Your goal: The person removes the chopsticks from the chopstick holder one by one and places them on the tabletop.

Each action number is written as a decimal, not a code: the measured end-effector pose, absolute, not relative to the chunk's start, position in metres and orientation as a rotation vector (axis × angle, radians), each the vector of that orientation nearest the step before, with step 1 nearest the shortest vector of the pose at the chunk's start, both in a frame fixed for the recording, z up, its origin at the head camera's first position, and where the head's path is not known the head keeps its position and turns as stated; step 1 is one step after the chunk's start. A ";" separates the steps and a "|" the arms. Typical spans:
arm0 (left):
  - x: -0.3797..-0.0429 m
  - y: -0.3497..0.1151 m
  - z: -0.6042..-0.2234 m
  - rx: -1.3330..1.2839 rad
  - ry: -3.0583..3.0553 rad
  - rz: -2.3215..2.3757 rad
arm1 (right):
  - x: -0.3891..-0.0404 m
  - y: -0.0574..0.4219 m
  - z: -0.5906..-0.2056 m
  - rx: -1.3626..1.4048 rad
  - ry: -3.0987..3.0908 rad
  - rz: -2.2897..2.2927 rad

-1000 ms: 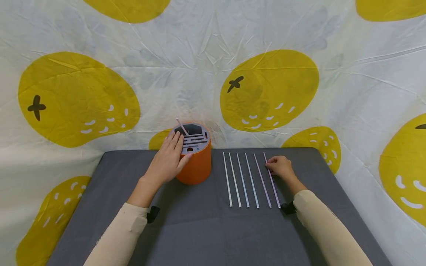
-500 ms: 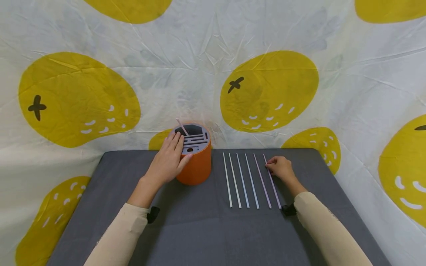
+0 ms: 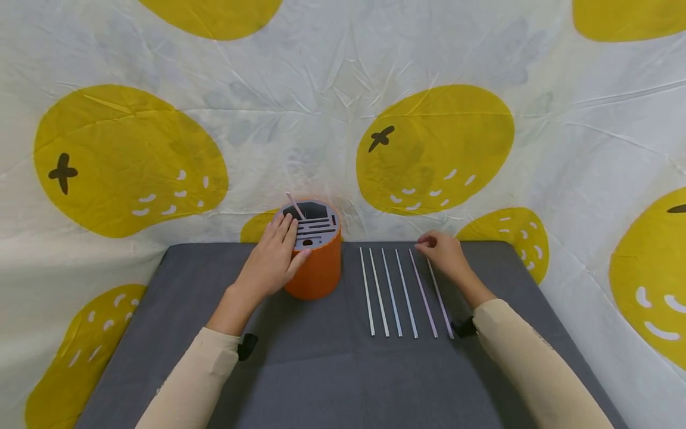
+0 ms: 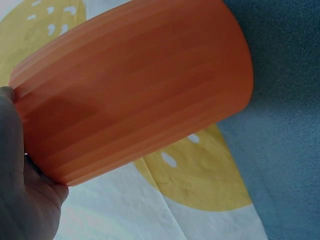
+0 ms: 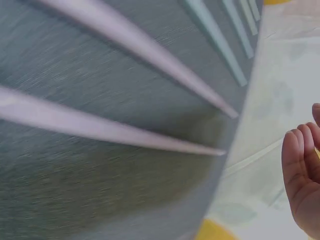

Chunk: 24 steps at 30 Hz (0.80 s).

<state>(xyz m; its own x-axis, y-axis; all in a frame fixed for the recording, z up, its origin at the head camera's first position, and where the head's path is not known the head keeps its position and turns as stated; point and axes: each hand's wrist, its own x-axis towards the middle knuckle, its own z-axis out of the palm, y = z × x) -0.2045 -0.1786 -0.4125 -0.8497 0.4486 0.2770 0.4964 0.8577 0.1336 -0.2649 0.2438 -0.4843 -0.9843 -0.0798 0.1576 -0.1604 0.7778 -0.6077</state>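
Observation:
An orange cylindrical holder with a grey slotted top stands near the table's back edge. My left hand rests on that top, fingers extended, thumb at the near rim; the left wrist view shows the holder's ribbed side. Out of the top leans a thin pale pink stick. To the right lie several thin sticks side by side: white ones, blue ones, then a pinkish-purple one and the rightmost pinkish stick. Above its far end hovers my right hand, fingers loosely bent, holding nothing.
A dark grey cloth covers the table. Behind it hangs a white curtain printed with yellow fruit shapes, close to the holder and the sticks' far ends.
My right hand has let go of the rightmost stick, lifted, and shifted slightly left and toward the back. That stick stays in place. My left hand has not moved on the holder.

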 end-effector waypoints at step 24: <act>-0.206 -0.179 -0.414 -0.719 -2.810 -0.274 | -0.288 0.107 -0.388 0.595 -2.548 1.537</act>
<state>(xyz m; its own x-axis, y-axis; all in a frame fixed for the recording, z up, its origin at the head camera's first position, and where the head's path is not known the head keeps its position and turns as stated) -0.2062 -0.1790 -0.4136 -0.8538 0.4488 0.2637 0.4913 0.8622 0.1234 -0.2882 0.1072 -0.3884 -0.9176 -0.2744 0.2876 -0.3824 0.4116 -0.8273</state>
